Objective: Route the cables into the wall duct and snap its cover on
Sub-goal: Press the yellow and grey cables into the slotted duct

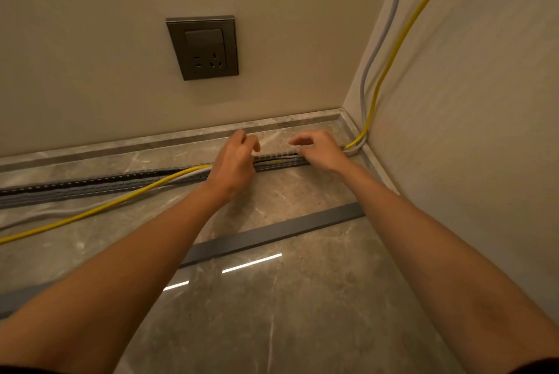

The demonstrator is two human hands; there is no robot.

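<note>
Both forearms are stretched forward over the marble bench [302, 313], palms turned down. The left grip [236, 158] is bent at the wrist over the slotted duct [90, 184], fingers curled; the right grip [320, 149] is arched, its fingertips [298, 149] set on the duct's top edge. Whether either grip is clamped on anything cannot be told. The yellow cable [193, 168] and grey cable [363, 89] are led down the corner into the duct and leave it under the left grip. The cover [272, 234] is laid flat, nearer, apart from the duct.
</note>
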